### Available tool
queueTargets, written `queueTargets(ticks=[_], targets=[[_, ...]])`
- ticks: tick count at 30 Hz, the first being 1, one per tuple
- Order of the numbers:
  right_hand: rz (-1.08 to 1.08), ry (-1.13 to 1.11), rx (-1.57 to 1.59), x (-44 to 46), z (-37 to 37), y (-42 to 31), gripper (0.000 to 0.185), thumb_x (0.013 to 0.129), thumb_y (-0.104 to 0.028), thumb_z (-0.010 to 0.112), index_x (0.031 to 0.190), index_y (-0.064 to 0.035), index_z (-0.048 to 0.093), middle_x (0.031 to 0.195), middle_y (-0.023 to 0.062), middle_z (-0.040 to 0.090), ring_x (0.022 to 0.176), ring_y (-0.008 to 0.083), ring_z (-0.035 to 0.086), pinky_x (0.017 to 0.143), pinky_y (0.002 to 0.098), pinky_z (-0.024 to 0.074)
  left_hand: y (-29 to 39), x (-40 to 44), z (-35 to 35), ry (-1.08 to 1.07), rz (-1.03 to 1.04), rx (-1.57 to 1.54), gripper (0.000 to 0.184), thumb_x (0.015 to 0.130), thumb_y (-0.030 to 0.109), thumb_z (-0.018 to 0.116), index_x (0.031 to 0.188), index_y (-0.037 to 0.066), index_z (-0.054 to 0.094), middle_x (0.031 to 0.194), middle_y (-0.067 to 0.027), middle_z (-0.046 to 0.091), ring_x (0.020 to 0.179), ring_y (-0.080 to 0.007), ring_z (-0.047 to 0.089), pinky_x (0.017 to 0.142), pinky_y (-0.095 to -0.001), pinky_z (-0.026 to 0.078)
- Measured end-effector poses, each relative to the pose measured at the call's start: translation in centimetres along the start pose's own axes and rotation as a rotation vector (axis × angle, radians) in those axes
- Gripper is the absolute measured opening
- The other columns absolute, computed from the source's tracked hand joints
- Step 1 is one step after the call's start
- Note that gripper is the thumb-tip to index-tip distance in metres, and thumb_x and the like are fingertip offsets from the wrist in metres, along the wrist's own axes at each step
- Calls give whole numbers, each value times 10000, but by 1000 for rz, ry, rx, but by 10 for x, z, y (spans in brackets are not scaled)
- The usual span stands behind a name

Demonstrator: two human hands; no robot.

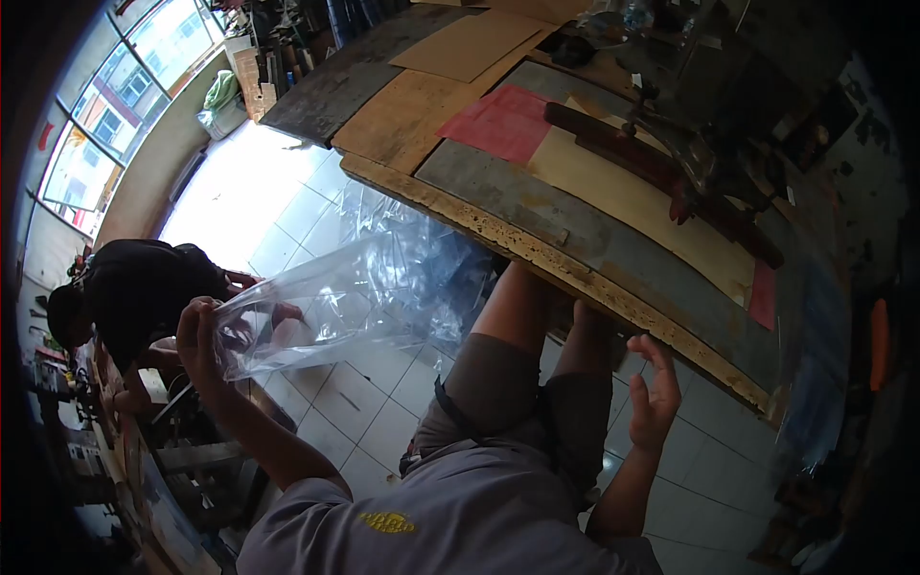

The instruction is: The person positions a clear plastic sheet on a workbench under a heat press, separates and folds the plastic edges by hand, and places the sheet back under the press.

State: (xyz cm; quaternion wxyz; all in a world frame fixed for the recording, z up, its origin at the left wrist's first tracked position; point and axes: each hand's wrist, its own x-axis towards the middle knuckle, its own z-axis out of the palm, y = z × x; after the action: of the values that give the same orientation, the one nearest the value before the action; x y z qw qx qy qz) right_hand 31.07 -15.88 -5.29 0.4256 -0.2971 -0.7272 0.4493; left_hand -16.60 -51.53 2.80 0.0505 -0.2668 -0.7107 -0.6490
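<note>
My left hand [198,335], raised at the left, grips one end of a long sheet of clear plastic film [326,297]. The film stretches from my fingers down toward a crumpled heap of it on the floor beside the table. My right hand [655,395] is held up near the table's front edge, with the fingers apart and nothing in them. On the table [517,244] lie a pale yellow sheet [613,192] and a red sheet [498,123]. A dark red bar with a metal fixture [661,177] rests across them.
Another person [149,297] in dark clothing bends over a cluttered workbench [144,479] at the left. Brown cardboard [470,46] lies on the table's far part. Windows [115,96] and a bundle with green cloth [220,101] are at the upper left. The floor [364,412] is white tile.
</note>
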Motion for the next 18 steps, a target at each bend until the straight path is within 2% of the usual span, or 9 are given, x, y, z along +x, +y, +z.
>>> queueTargets(ticks=[1,4,7,8,12,13,14,16,18], targets=[[-67,84,-112,1,-4,5,480,971,-215,631,1388,14,566,1316,155,643,1268,284,578,1112,439,393,6,-2,1,68,-23,132,130,992,95,660,1059,-16,675,1007,-60,668,962,-130,612,892,-275,470],[-343,327,-553,6,-18,11,468,978,-192,597,1403,-2,546,1425,162,564,1381,344,480,1170,512,332,-12,-5,8,58,-62,244,228,985,138,686,1132,-35,706,1018,-81,733,960,-142,670,890,-265,495],[-298,371,-785,14,-28,11,496,982,-208,590,1439,-33,515,1509,145,491,1472,383,356,1205,568,263,-96,0,26,152,-23,378,278,996,193,672,1124,-50,717,1029,-132,754,962,-165,707,868,-286,525],[-252,361,-796,16,-30,16,510,992,-240,579,1462,-59,497,1540,123,468,1508,374,300,1224,580,203,-118,4,38,193,-45,437,281,990,192,675,1132,-47,718,1019,-149,759,936,-197,730,852,-299,540],[-167,254,-979,15,-32,28,549,998,-316,577,1488,-92,474,1569,108,442,1519,367,290,1224,608,155,-236,61,76,499,11,388,242,988,179,651,1089,-25,732,999,-163,767,873,-245,751,781,-347,573],[-154,230,-1046,12,-30,28,558,998,-334,575,1491,-95,471,1575,109,434,1520,366,290,1222,615,147,-230,76,93,534,-14,489,249,989,201,653,1073,-20,734,987,-161,766,874,-255,754,771,-353,570],[-140,205,-1115,10,-29,27,567,999,-351,573,1495,-98,468,1581,109,427,1520,364,291,1219,622,138,-259,100,101,571,46,513,265,988,221,657,1063,-21,733,982,-164,763,875,-264,754,765,-359,569],[-134,200,-1081,8,-29,27,578,997,-373,573,1496,-101,469,1586,111,421,1519,365,294,1212,626,145,-266,134,141,558,53,378,249,993,202,648,1052,-25,733,981,-166,761,871,-265,751,784,-371,572],[-129,199,-1067,7,-28,27,584,996,-386,573,1495,-102,469,1587,113,419,1515,367,299,1205,624,155,-289,166,176,403,-1,324,249,998,168,636,1127,-28,720,1056,-167,758,969,-251,736,861,-354,561]])
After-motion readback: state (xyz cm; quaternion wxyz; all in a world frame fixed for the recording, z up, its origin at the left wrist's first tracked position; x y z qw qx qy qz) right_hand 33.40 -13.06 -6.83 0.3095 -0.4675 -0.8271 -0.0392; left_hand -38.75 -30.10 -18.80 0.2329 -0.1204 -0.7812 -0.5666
